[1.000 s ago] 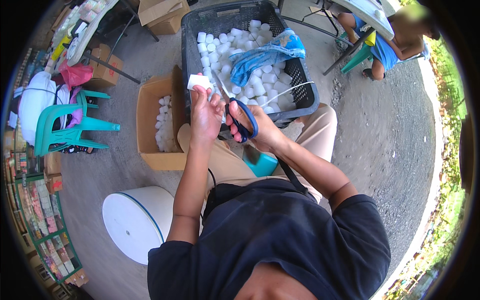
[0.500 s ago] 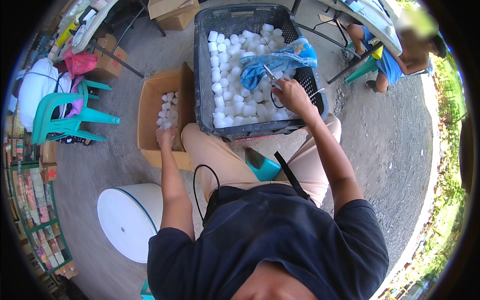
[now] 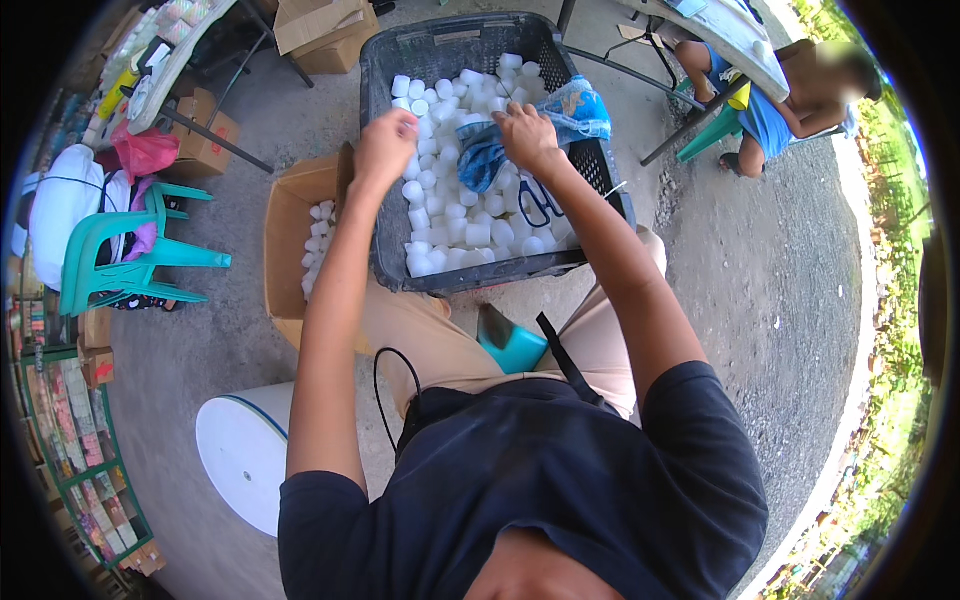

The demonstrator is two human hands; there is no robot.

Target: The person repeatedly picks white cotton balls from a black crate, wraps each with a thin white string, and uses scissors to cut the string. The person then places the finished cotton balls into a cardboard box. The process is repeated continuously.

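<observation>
A black plastic crate (image 3: 381, 262) full of short white cylinders (image 3: 478, 234) stands in front of my knees. Above its left side is my left hand (image 3: 388, 145), fingers curled together; what they hold, if anything, is too small to make out. My right hand (image 3: 528, 138) is over a blue patterned cloth (image 3: 482, 168) lying on the cylinders. Its fingers are pinched at the cloth's edge, their contents hidden. Beside my right wrist, scissors (image 3: 541, 207) with dark blue handles rest on the cylinders, their blades partly covered.
Left of the crate, an open cardboard box (image 3: 285, 225) holds more white cylinders. A round white-topped container (image 3: 243, 470) stands near my left elbow, and green chairs (image 3: 140, 255) are farther left. At the right, a person (image 3: 815, 95) sits by a table (image 3: 745, 50).
My left hand has risen out of the cardboard box to the crate's left side. My right hand has let go of the scissors and moved left and away, over the cloth.
</observation>
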